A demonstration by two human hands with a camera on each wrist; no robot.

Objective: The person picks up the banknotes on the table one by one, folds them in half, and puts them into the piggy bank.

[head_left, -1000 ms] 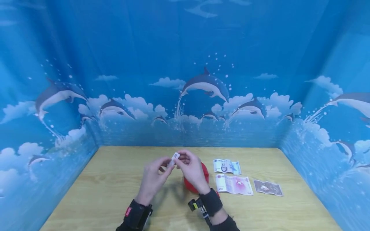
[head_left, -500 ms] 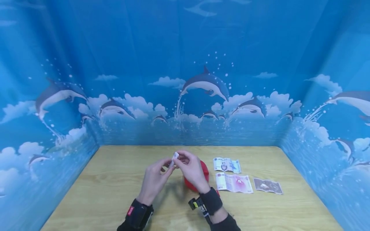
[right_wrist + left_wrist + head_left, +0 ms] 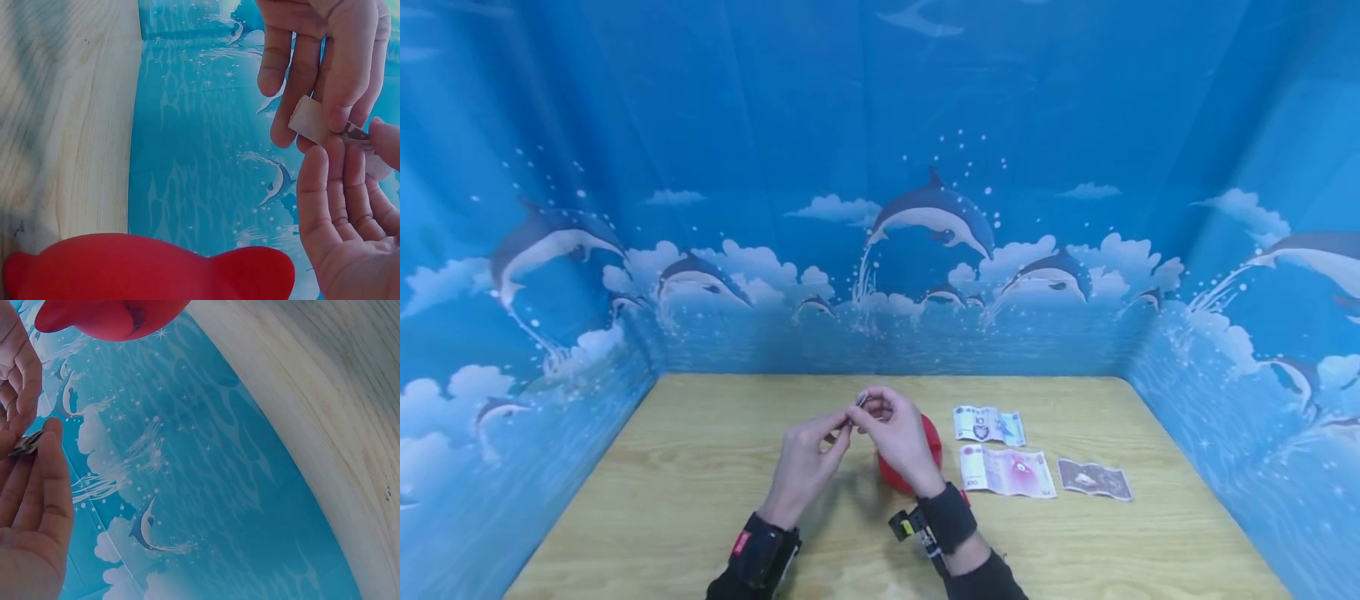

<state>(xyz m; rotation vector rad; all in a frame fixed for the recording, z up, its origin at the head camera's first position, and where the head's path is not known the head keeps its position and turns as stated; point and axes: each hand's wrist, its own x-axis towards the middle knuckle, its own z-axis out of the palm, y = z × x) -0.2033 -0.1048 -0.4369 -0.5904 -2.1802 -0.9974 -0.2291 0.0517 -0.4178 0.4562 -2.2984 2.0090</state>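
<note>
Fingers of the left hand (image 3: 808,462) and right hand (image 3: 901,440) pinch a little piece of paper (image 3: 861,401) up above the counter (image 3: 700,467) in the head view, each grip nearly closed. A red thing (image 3: 932,442) is partly hidden by the right hand. From the left wrist, the paper looks thin, dark and folded, held at the fingertips. From the right wrist, one end looks pale and plain, and a dark patch shows beside it.
</note>
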